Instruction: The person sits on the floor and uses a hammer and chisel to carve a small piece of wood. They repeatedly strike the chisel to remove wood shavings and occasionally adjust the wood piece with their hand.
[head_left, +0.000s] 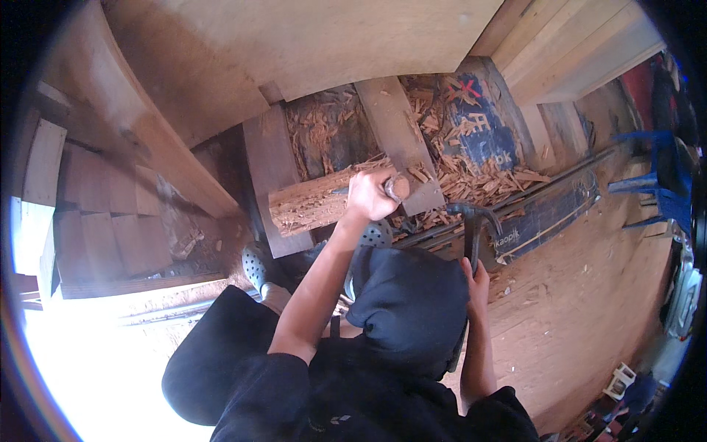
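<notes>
A white-lettered panel (552, 212) lies near the hammer (470, 230).

Brown floor (560, 317): strewn wood chips (508, 186), dark-blue sheet (549, 219), boards (387, 110) seemingly bearing rough wood block (313, 200).

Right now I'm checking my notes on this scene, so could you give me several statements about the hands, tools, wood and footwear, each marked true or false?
1. The left hand grips a wooden handle. True.
2. The hammer is in that same hand. False: the right hand holds it.
3. Wood chips lie scattered ahead of the person. True.
4. The person is barefoot. False: clogs cover the feet.
5. The rough wooden block lies left of the hammer. True.
</notes>
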{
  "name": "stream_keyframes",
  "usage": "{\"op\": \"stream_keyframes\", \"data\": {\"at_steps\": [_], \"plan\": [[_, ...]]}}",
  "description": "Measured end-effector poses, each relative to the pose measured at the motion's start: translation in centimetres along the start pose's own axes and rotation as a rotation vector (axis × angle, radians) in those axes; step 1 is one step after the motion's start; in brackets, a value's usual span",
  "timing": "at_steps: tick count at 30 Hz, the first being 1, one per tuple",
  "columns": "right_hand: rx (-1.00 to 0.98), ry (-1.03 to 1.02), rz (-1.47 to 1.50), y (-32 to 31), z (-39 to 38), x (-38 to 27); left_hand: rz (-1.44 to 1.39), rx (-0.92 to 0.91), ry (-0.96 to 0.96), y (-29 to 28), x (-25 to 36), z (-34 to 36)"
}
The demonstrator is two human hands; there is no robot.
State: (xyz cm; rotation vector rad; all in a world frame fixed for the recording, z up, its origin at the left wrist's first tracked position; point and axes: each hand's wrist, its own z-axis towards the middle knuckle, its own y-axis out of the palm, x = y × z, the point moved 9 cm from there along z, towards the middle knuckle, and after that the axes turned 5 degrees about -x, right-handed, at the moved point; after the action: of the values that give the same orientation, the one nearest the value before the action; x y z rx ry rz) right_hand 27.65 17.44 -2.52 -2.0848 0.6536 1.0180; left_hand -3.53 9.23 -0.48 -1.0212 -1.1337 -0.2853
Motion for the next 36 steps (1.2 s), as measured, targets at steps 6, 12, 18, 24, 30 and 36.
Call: {"op": "stream_keyframes", "data": {"at_steps": [6, 12, 18, 24, 30, 36], "plan": [[-0.008, 0.010, -0.020, 0.4, 0.1, -0.1, -0.118, 0.039, 0.026, -1.7, 0.4, -0.5], [-0.047, -0.059, -0.122, 2.3, 2.0, -1.1, -0.151, 0.076, 0.074, -1.1, 1.9, 0.1], [-0.119, -0.067, -0.329, 5.0, 4.8, -1.0, -0.020, -0.028, 0.010, 1.0, 0.8, 1.4], [-0.196, -0.316, -0.476, 9.3, 6.1, -4.5, -0.086, -0.004, 0.008, 0.8, 0.8, 0.9], [-0.310, -0.354, -0.570, 11.5, 6.0, -5.6, -0.038, -0.064, -0.028, 0.7, 0.8, 0.9], [-0.273, -0.365, -0.666, 11.4, 6.6, -5.4, -0.125, -0.011, -0.007, 0.2, 1.0, 0.6]]}}
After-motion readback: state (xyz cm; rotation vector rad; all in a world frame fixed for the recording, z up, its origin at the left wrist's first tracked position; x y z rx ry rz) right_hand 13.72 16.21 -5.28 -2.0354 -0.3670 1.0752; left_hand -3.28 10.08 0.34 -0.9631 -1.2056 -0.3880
